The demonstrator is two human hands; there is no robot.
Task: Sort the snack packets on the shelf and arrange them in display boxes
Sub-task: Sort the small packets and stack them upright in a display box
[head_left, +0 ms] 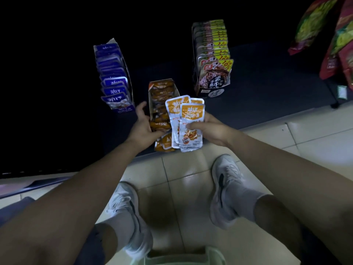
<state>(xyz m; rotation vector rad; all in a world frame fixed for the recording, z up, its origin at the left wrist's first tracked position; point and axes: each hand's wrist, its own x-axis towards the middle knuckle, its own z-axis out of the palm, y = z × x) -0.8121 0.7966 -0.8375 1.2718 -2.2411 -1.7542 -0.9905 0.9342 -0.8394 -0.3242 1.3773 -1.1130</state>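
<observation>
My right hand [207, 129] grips a fanned bunch of orange-and-silver snack packets [186, 119], thumb across the front one. Just left of them stands the orange display box [152, 104], filled with more orange packets. My left hand [145, 123] holds that box at its near left side, thumb up along the wall, fingers curled under the front packets. One orange packet [164, 144] lies at the shelf edge below the box. A blue display box [116, 77] with a row of blue packets stands further left.
A dark display box [212, 58] of brown-and-yellow packets stands at the back right of the dark low shelf [257, 88]. Large red and green bags [328, 35] hang at the far right. Tiled floor and my two shoes lie below.
</observation>
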